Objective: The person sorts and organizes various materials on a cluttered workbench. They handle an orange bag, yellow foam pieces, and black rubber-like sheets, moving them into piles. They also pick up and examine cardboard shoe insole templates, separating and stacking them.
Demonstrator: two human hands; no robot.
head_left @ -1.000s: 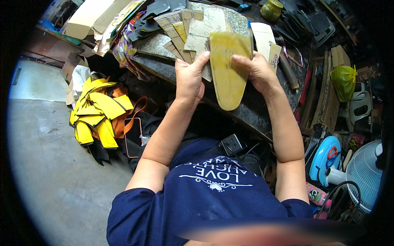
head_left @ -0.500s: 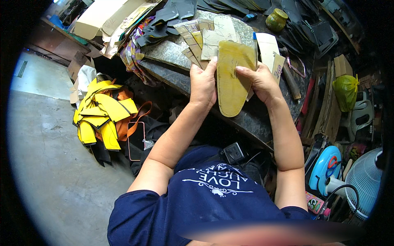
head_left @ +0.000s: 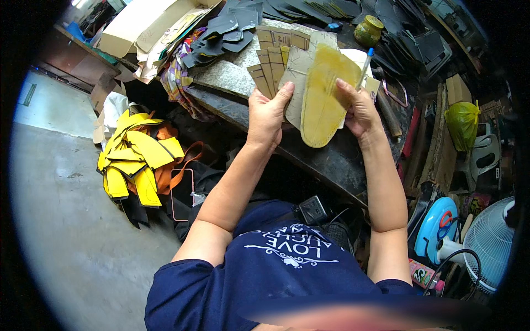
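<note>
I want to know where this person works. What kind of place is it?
Probably a small shoemaking workshop. Both hands hold a yellow sole-shaped piece, cardboard patterns lie on the cluttered workbench, and cut yellow pieces are piled on the floor.

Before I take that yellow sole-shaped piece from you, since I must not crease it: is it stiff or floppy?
The yellow sole piece probably has some stiffness: it stands flat between the left hand and right hand without drooping. It looks thin, so likely light and bendable if squeezed. Its matte surface suggests it is not slippery.
</note>
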